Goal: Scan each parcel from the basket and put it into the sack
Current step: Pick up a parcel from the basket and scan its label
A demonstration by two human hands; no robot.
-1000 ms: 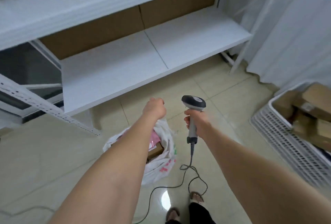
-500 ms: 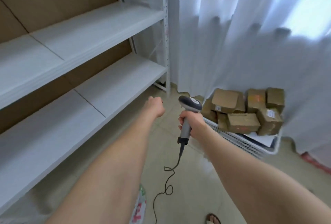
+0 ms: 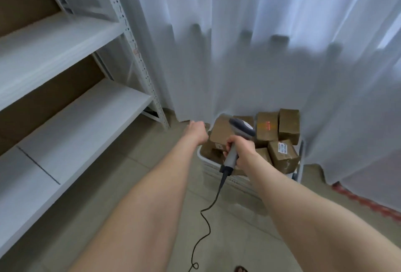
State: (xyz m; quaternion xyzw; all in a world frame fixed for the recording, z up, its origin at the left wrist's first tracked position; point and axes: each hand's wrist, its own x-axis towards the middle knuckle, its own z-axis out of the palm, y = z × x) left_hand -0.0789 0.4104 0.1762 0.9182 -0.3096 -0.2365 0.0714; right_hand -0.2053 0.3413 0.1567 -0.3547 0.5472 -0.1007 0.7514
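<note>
Left hand: the left hand [image 3: 196, 131] is stretched forward in the air just left of the basket, with its fingers curled into the palm and nothing in them.
Right hand: the right hand [image 3: 241, 149] is wrapped round the grey handle of a barcode scanner [image 3: 240, 128], whose dark head points out over the basket.
Scanner cable: a black cable [image 3: 207, 224] hangs from the bottom of the handle and loops on the tiled floor [image 3: 152, 174].
Basket: a white slatted basket [image 3: 211, 168] stands on the floor against a white curtain [image 3: 238, 54].
Parcels: brown cardboard parcels [image 3: 221, 133] are heaped in the basket above its rim.
Scan light: a red glow falls on one parcel [image 3: 267, 129] at the back edge of the basket.
Labelled parcel: one parcel [image 3: 283, 156] by the basket's right edge carries a white label, too blurred to read.
Shelving: a white metal shelf unit [image 3: 76, 124] stands along the left.
</note>
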